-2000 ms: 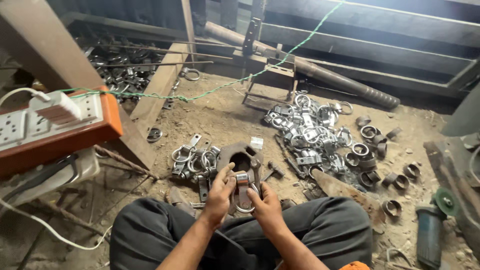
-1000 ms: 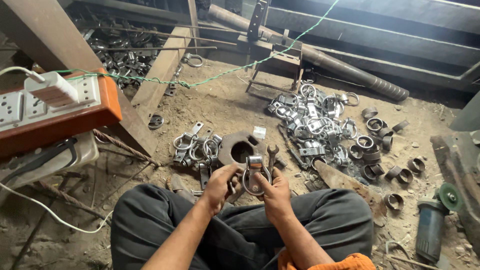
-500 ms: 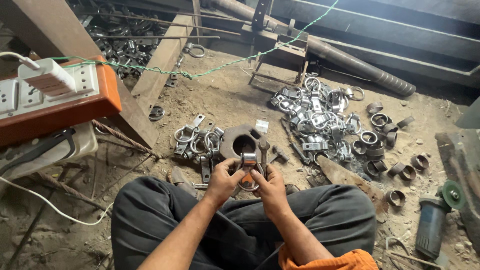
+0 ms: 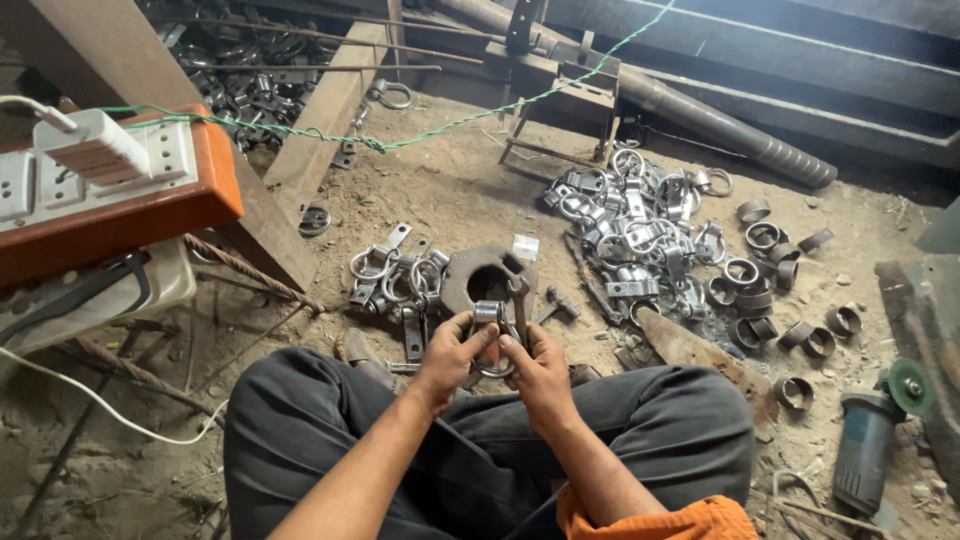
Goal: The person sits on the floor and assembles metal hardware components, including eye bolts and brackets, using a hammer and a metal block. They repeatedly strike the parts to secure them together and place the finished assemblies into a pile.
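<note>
**Both hands on a metal clamp, above the crossed legs**

The metal clamp (image 4: 491,335), a grey ring with a small block on top, is held up in front of the person, just over the lap and in front of the rusty round plate (image 4: 487,277). The left hand (image 4: 452,352) has its grip closed on the clamp from the 9 o'clock side, thumb and fingers pinching near the top block. The right hand (image 4: 537,362) grasps it from the 3 o'clock side, fingers around the ring. So both hands are clenched on the same piece.

I judge the step in hand is fitting or adjusting the top part of the clamp. The next move would need steady support from one hand while the other turns or presses the small part; this is my estimate only.

Around it, on the sandy floor (image 4: 470,190): a small group of finished-looking clamps (image 4: 395,275) at 10 o'clock, a large heap of clamps (image 4: 635,235) at 1 o'clock, short ring pieces (image 4: 770,270) at 2 o'clock. An angle grinder (image 4: 875,425) lies at 4 o'clock. An orange power strip box (image 4: 120,190) stands at 10 o'clock, far out.
</note>
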